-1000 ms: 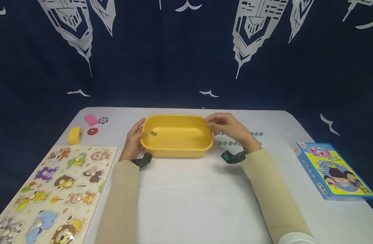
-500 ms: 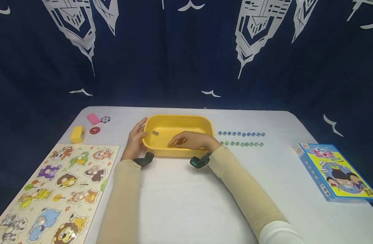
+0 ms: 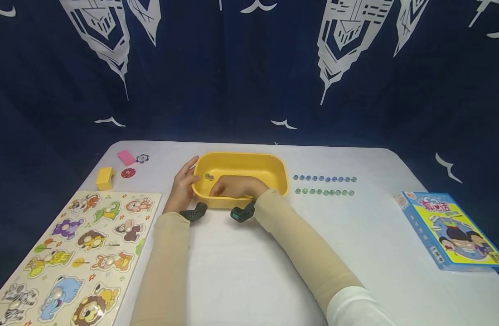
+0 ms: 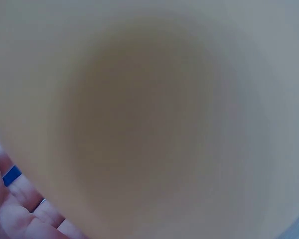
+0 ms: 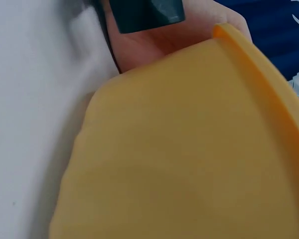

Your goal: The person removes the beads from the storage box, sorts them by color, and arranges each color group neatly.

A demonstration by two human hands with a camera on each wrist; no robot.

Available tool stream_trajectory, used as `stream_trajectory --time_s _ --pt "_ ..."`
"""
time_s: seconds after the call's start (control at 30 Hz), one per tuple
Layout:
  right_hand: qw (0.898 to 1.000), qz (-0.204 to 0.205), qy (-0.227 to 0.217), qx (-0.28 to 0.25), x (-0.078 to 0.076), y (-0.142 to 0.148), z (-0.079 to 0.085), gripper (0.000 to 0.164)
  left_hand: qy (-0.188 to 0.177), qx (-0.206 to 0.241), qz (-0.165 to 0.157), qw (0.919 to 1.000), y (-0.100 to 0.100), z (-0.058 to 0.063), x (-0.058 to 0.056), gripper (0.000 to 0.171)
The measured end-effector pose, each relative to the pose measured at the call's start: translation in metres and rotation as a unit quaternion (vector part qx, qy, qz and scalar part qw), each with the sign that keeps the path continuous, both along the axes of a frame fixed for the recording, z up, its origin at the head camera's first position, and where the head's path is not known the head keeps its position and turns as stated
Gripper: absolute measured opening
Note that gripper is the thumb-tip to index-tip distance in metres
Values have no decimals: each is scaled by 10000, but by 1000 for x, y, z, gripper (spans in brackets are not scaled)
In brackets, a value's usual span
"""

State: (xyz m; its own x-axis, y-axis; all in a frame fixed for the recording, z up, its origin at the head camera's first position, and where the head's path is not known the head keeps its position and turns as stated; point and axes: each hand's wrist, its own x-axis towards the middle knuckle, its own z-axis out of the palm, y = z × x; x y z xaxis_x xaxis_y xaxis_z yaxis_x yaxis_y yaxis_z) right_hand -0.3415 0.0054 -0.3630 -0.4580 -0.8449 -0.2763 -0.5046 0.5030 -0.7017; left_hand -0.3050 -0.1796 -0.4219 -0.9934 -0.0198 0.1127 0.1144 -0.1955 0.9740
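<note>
My left hand (image 3: pixel 181 189) grips the left end of a yellow plastic tub (image 3: pixel 249 157), its thumb at the rim and its fingers along the outside. Two small glass marbles (image 3: pixel 209 176) lie inside the tub near that thumb. My right hand (image 3: pixel 238 186) reaches over the front wall into the tub, fingers bent down towards the bottom. Its fingertips are hidden, so whether they pinch anything does not show. In the right wrist view the tub's outer wall (image 5: pixel 179 144) covers most of that hand. A blurred pale surface fills most of the left wrist view, with fingers (image 4: pixel 25 214) at the corner.
Right of the tub run a row of blue marbles (image 3: pixel 328 179) and a row of green marbles (image 3: pixel 326 192). A blue-edged game box (image 3: pixel 453 231) lies far right. At left are an animal puzzle board (image 3: pixel 78 253), a yellow block (image 3: pixel 104 178), a pink block (image 3: pixel 126 157) and two chips (image 3: pixel 128 173).
My right hand has moved left from the tub's right end, down into it and towards its left half, uncovering the marble rows. The left hand keeps its hold on the tub.
</note>
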Motion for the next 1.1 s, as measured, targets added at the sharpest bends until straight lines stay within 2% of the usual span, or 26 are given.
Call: stream_trajectory --time_s 0.07,0.3,0.47,0.6,0.77,0.93,1.0,1.1 --pt "10000 -12 53 7 0 -2 -1 15 19 50 -25 10000 0 0 0 72" --pt "9959 -380 816 -100 0 6 0 20 25 84 -82 9999 1 -1 -2 72" --pt "9909 -511 938 -825 6 31 12 19 -78 -44 20 10000 1 1 -1 73" --pt "9823 -637 625 -1646 11 60 21 19 -132 -84 80 9998 0 2 1 72" --pt "9606 -1220 119 -2496 21 112 24 18 -69 -36 -66 9999 4 2 0 72" --pt "9348 -2033 25 -2911 27 163 16 18 -35 -1 -158 9999 2 2 2 72" --pt "9212 -2491 82 -2989 29 182 12 17 -12 27 -175 9998 2 3 4 72" --pt "8929 -3199 352 -3150 33 211 5 18 -2 74 -217 9997 3 5 6 70"
